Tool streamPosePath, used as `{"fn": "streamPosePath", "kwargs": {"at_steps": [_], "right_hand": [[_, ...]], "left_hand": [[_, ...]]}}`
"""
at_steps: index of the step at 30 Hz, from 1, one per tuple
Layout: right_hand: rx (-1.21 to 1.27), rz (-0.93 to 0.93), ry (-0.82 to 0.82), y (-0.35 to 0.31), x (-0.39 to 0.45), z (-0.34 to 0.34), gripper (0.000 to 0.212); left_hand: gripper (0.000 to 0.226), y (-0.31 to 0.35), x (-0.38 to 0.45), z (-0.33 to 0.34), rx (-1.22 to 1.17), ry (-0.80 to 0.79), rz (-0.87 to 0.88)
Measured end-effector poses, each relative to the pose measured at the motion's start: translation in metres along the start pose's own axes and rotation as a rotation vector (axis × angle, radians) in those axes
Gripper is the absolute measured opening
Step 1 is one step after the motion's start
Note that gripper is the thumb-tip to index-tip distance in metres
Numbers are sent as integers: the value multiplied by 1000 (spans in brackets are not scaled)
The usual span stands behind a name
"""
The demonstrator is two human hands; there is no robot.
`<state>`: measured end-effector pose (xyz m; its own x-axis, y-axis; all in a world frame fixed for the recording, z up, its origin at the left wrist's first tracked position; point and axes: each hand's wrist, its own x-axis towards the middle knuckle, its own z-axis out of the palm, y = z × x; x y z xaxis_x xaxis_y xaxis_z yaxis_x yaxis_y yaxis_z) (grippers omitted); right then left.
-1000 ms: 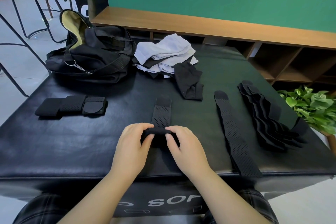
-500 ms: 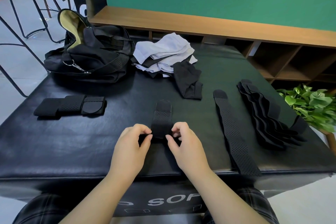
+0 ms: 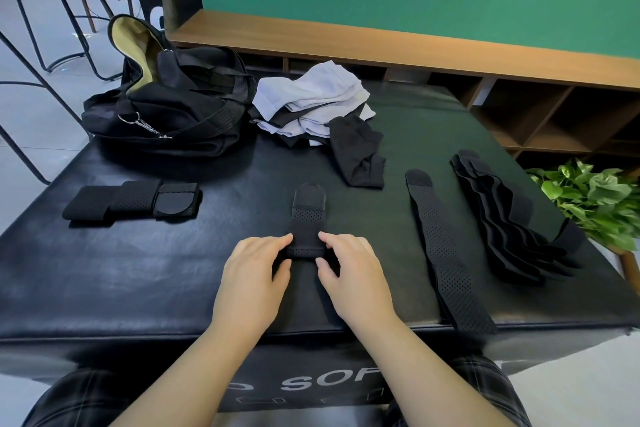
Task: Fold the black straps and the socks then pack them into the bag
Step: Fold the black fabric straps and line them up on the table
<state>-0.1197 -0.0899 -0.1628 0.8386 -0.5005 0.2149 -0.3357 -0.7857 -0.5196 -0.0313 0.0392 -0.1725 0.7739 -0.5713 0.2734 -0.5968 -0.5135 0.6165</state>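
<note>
Both hands sit just inside the near edge of the black padded table (image 3: 104,288), the left hand (image 3: 251,274) and right hand (image 3: 353,274) each pinching one side of the folded end of a perforated black strap (image 3: 306,218) that runs away from them toward the socks. Bare tabletop lies on both sides of that strap: a folded strap (image 3: 131,199) to its left, a flat strap (image 3: 446,250) overhanging the near edge and a strap stack (image 3: 498,215) to its right. Beyond it, the sock pile (image 3: 311,100) touches the bag (image 3: 173,111), whose unzipped mouth shows only tan lining.
</note>
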Motion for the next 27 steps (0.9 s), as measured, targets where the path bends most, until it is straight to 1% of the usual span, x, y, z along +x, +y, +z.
{"fn": "streamPosePath", "kwargs": {"at_steps": [7,10,16,21,24,27], "right_hand": [[27,43,-50,2,5,0,45],[41,57,-63,3,6,-1,44],[97,34,-29,3,4,-1,34],[180,-17,34,2,-3,-3,21],[240,-40,39,0,-6,-4,14],[284,38,4,-2,-8,-6,7]], "left_hand": [[41,2,4,-1,15,-40,-26],[42,3,4,-2,11,-55,-37],[38,2,3,-3,-47,-35,-34],[28,4,-1,-5,-153,37,-46],[22,4,-4,-8,-220,52,-48],[20,8,-7,-11,-275,42,-101]]}}
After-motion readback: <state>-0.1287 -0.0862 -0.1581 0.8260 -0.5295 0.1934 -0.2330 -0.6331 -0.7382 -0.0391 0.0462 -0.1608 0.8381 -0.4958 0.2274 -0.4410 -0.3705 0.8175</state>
